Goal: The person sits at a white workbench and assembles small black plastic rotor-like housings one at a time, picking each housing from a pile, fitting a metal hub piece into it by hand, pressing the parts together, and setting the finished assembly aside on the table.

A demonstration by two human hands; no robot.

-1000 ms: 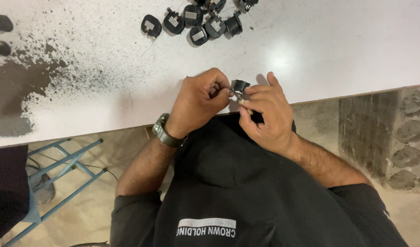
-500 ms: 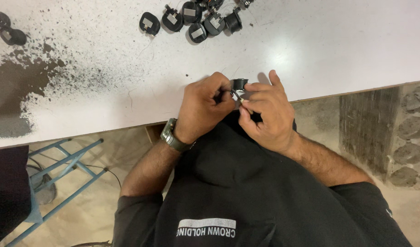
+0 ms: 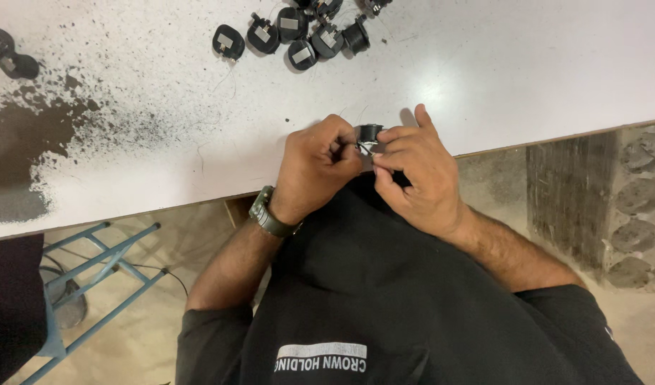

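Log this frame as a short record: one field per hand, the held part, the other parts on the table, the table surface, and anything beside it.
left hand: fingers curled on the small black part, watch on the wrist
right hand: fingers pinch the same part from the other side
small black part: held between both hands above the table's near edge
black parts: cluster at the far edge, some with pale faces
table: white top, dark worn patch at left
blue metal frame: on the floor, lower left

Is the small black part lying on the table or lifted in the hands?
Lifted: the small black part is pinched between the left hand and right hand.
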